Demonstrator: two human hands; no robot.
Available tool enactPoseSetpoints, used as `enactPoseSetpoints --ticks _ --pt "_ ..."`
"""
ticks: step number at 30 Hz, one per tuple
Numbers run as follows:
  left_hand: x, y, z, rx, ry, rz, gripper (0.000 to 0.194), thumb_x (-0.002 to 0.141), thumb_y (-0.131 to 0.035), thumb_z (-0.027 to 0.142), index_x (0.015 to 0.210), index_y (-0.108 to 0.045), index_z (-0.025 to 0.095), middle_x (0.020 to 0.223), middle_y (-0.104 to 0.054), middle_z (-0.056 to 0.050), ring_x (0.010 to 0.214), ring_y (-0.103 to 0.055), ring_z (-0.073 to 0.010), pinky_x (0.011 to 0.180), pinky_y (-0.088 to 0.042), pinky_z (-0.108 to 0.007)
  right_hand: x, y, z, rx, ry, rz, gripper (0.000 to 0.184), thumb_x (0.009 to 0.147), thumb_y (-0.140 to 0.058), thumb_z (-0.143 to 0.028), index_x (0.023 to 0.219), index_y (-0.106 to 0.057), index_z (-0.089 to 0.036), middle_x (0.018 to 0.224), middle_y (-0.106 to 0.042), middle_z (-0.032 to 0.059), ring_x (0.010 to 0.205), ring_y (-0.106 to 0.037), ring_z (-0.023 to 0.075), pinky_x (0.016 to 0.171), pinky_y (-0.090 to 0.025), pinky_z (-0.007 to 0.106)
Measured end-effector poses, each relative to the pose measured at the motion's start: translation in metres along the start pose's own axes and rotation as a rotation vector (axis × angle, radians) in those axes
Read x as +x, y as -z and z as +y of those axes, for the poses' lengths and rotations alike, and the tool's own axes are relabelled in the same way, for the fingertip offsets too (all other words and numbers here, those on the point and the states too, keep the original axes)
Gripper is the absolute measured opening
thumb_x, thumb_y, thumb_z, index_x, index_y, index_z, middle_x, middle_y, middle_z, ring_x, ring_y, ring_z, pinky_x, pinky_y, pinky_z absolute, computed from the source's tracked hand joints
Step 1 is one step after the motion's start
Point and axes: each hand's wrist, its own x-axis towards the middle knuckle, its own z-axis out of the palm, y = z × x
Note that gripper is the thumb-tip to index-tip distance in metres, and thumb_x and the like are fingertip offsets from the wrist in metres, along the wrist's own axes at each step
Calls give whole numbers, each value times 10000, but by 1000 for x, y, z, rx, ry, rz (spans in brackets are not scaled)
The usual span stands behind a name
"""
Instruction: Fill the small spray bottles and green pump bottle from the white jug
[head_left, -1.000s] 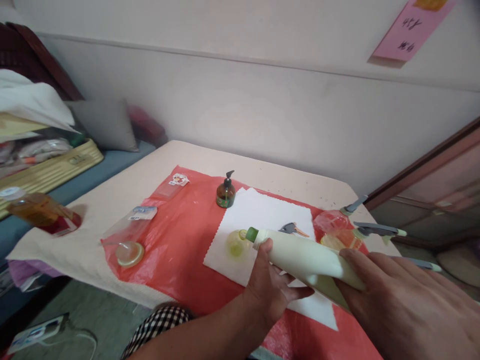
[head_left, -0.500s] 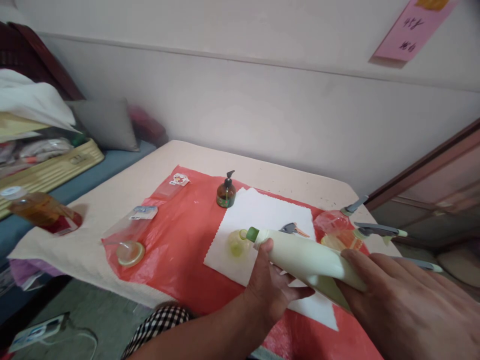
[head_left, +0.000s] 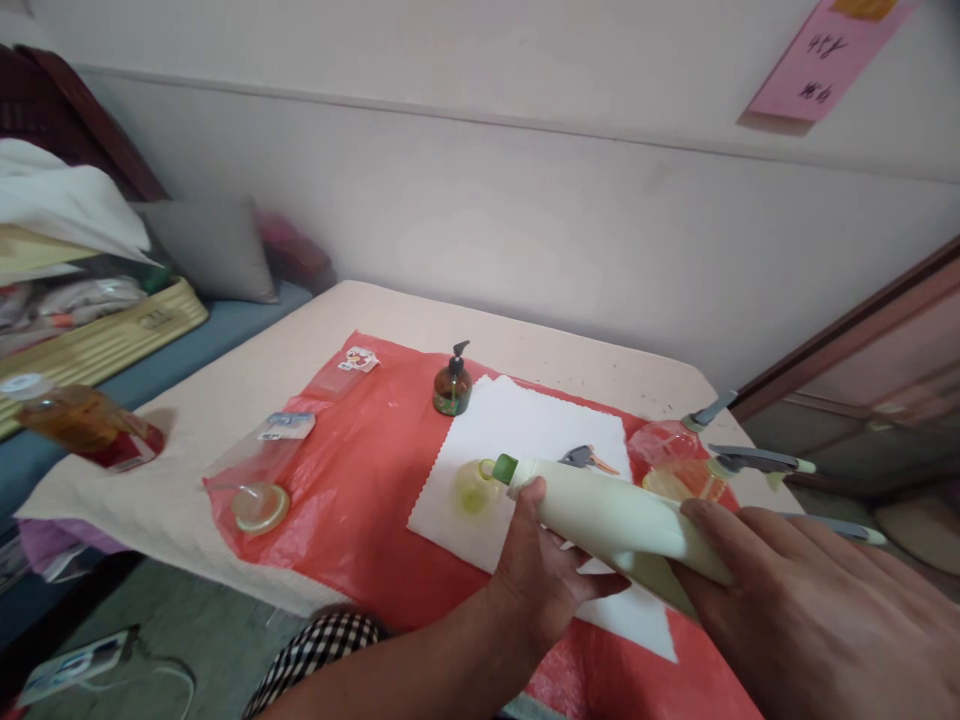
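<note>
A pale cream bottle [head_left: 607, 515] with a green neck lies tilted between my two hands, its mouth pointing left over a small yellowish round container [head_left: 472, 487]. My left hand [head_left: 544, 575] grips the bottle from below near the neck, thumb on its side. My right hand [head_left: 810, 620] wraps the bottle's base at the lower right. Both sit above a white paper sheet [head_left: 525, 425] on a red plastic sheet [head_left: 360, 480].
A brown pump bottle [head_left: 452, 385] stands at the back of the paper. Spray bottles [head_left: 701, 465] lie at the right. A clear bag with a round lid [head_left: 259, 500] and an orange bottle [head_left: 79, 420] are on the left. A wall rises behind the table.
</note>
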Motion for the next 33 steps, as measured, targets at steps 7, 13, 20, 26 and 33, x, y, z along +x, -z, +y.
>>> enactPoseSetpoints --ticks 7,13,20,26,33 --pt "1 2 -1 20 -4 -29 755 816 -526 635 1414 -534 174 1501 -484 -174 1340 -445 -397 970 -450 -545 -1 0 1 17 3 4 340 978 -308 -437 780 -519 -259 657 -498 24 575 -495 259 592 -276 348" --pt "0 3 -1 38 -11 -48 774 820 -507 649 1432 -508 174 1516 -468 -172 1344 -446 -399 952 -463 -535 0 3 -1 36 5 -5 349 984 -290 -436 772 -505 -261 660 -502 24 579 -506 258 590 -281 342" --pt "-2 2 0 55 -10 -68 776 816 -502 649 1437 -504 184 1531 -447 -172 1372 -423 -397 955 -462 -523 -1 -1 0 28 9 48 330 981 -315 -449 773 -499 -271 656 -486 17 585 -486 259 591 -267 350" --pt "-1 2 -1 62 -16 -66 777 796 -525 671 1410 -535 197 1521 -455 -166 1368 -423 -402 967 -452 -525 0 4 -2 38 6 2 313 969 -320 -423 765 -501 -267 643 -508 24 582 -508 270 599 -281 355" --pt "-2 1 0 67 -21 -74 786 757 -576 679 1384 -564 205 1499 -476 -156 1365 -409 -415 990 -438 -548 -1 0 1 17 47 8 279 956 -359 -422 802 -531 -265 657 -504 17 579 -497 253 588 -261 346"
